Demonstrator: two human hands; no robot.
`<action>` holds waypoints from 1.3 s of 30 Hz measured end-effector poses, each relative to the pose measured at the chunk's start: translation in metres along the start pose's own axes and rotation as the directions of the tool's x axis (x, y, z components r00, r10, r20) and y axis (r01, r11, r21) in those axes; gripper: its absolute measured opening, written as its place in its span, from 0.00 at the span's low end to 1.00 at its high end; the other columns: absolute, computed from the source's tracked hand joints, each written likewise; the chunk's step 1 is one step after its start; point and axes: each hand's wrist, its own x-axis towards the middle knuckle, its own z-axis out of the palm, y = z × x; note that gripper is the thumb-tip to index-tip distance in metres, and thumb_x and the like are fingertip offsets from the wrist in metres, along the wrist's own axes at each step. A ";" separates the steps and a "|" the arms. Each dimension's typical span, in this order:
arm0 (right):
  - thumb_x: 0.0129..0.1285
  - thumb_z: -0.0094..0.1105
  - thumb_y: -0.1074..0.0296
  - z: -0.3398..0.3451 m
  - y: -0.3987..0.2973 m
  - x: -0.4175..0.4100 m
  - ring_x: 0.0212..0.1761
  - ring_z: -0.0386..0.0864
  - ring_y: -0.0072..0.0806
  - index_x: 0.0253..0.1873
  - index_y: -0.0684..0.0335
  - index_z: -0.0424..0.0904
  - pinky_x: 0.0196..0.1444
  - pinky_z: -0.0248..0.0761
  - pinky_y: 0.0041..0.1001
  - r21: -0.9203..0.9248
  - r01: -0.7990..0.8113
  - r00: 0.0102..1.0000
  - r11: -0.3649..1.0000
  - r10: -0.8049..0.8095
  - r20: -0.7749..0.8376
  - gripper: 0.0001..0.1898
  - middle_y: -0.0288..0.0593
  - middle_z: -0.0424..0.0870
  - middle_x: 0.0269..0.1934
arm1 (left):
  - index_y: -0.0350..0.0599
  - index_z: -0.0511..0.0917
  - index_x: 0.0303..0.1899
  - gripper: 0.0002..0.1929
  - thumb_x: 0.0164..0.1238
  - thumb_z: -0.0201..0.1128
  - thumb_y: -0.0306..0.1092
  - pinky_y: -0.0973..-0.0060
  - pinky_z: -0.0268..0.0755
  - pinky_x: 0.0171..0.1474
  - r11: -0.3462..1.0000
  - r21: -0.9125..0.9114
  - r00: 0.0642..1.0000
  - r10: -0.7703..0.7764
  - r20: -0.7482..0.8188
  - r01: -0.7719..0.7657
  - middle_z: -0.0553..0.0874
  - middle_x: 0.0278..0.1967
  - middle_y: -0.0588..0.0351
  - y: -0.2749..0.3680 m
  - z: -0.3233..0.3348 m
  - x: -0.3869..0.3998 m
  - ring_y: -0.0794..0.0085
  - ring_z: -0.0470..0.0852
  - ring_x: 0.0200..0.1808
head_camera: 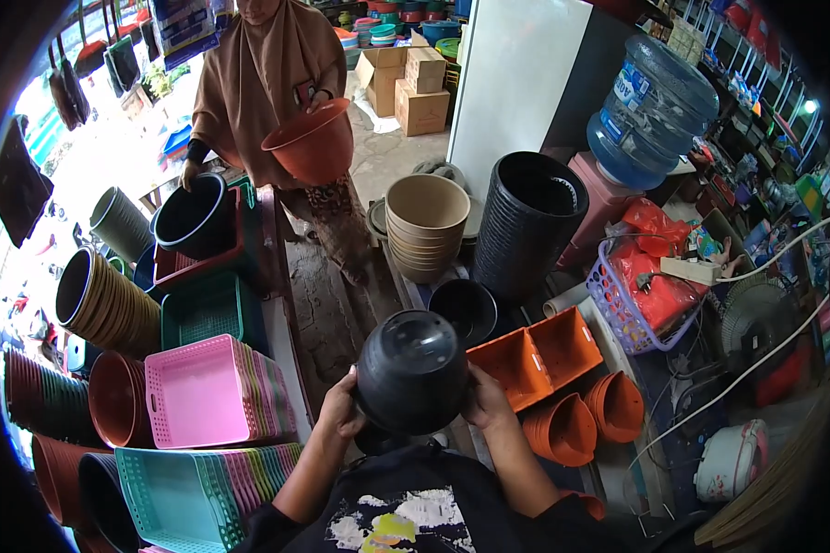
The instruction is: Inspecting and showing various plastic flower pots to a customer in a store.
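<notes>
A rounded black plastic pot (413,373) is held up before my chest, its base with small holes facing up towards me. My left hand (343,409) grips its left side, and my right hand (485,397) grips its right side. Just beyond it a black pot (462,311) stands with its mouth up. Behind that stand a stack of beige pots (427,228) and a tall stack of black pots (531,221). Orange rectangular planters (536,356) and round orange pots (560,432) lie to the right of my right hand.
Across the aisle a person (273,90) holds a terracotta-coloured pot (311,145) and touches a black pot (192,214). Stacked pink baskets (194,394) and turquoise baskets (173,498) line the left. A purple basket (636,304), white cables and a water bottle (653,110) are on the right.
</notes>
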 end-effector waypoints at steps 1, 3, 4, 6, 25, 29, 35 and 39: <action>0.76 0.46 0.64 0.012 -0.001 -0.005 0.63 0.77 0.37 0.67 0.69 0.70 0.68 0.68 0.36 0.001 -0.004 1.000 1.000 0.004 0.003 0.21 0.50 0.79 0.61 | 0.35 0.74 0.59 0.21 0.82 0.42 0.41 0.59 0.77 0.60 1.000 0.006 1.000 -0.012 0.025 0.012 0.83 0.54 0.42 -0.004 -0.024 0.009 0.59 0.85 0.53; 0.75 0.50 0.68 0.030 -0.005 -0.016 0.62 0.78 0.33 0.65 0.69 0.73 0.69 0.67 0.32 -0.136 0.159 0.986 0.978 -0.150 0.074 0.18 0.45 0.82 0.58 | 0.35 0.76 0.58 0.19 0.81 0.44 0.40 0.60 0.80 0.57 0.999 0.017 0.998 -0.036 0.051 0.035 0.84 0.52 0.41 -0.008 -0.032 0.014 0.60 0.86 0.50; 0.75 0.50 0.68 0.035 -0.005 -0.019 0.62 0.78 0.33 0.65 0.69 0.73 0.69 0.67 0.32 -0.133 0.160 0.986 0.978 -0.152 0.071 0.18 0.45 0.82 0.58 | 0.35 0.77 0.56 0.18 0.80 0.46 0.38 0.60 0.82 0.54 0.999 0.012 0.999 -0.053 -0.007 0.053 0.85 0.50 0.41 -0.012 -0.029 0.013 0.60 0.87 0.48; 0.75 0.49 0.69 0.043 -0.003 -0.022 0.62 0.77 0.31 0.65 0.69 0.74 0.69 0.66 0.30 -0.236 0.230 0.973 0.944 -0.220 0.066 0.18 0.45 0.81 0.59 | 0.38 0.82 0.49 0.14 0.77 0.53 0.36 0.65 0.84 0.51 0.992 -0.077 0.995 -0.100 0.014 0.101 0.87 0.47 0.48 -0.015 -0.026 0.009 0.64 0.88 0.47; 0.80 0.40 0.57 0.023 0.009 -0.019 0.59 0.77 0.26 0.64 0.67 0.74 0.63 0.67 0.25 -0.595 0.332 0.902 0.732 -0.431 -0.026 0.21 0.42 0.81 0.57 | 0.39 0.77 0.49 0.19 0.83 0.44 0.44 0.74 0.75 0.49 0.878 0.310 0.918 0.394 -0.035 -0.365 0.83 0.41 0.55 -0.013 0.030 0.000 0.74 0.81 0.40; 0.80 0.39 0.51 0.006 -0.010 -0.019 0.62 0.74 0.27 0.66 0.67 0.72 0.66 0.63 0.26 -0.817 0.215 0.897 0.535 -0.439 -0.051 0.26 0.43 0.78 0.60 | 0.39 0.76 0.49 0.20 0.83 0.44 0.48 0.76 0.74 0.48 0.786 0.429 0.884 0.462 0.071 -0.445 0.82 0.40 0.56 -0.019 0.028 0.008 0.78 0.78 0.39; 0.79 0.39 0.49 0.020 -0.056 -0.035 0.71 0.66 0.31 0.73 0.68 0.61 0.73 0.55 0.29 -0.490 0.394 0.916 0.778 -0.374 0.142 0.30 0.48 0.70 0.69 | 0.41 0.62 0.70 0.33 0.82 0.34 0.60 0.66 0.59 0.71 0.708 0.452 0.837 0.502 0.219 -0.542 0.71 0.66 0.47 -0.042 0.071 0.031 0.62 0.70 0.66; 0.78 0.46 0.54 0.021 -0.103 -0.026 0.76 0.60 0.34 0.77 0.70 0.49 0.77 0.49 0.31 -0.735 0.499 0.837 0.459 -0.476 0.271 0.34 0.52 0.62 0.74 | 0.43 0.52 0.76 0.35 0.81 0.37 0.60 0.66 0.52 0.75 0.758 0.539 0.927 0.250 0.280 -0.367 0.64 0.72 0.48 -0.046 0.093 0.057 0.61 0.63 0.73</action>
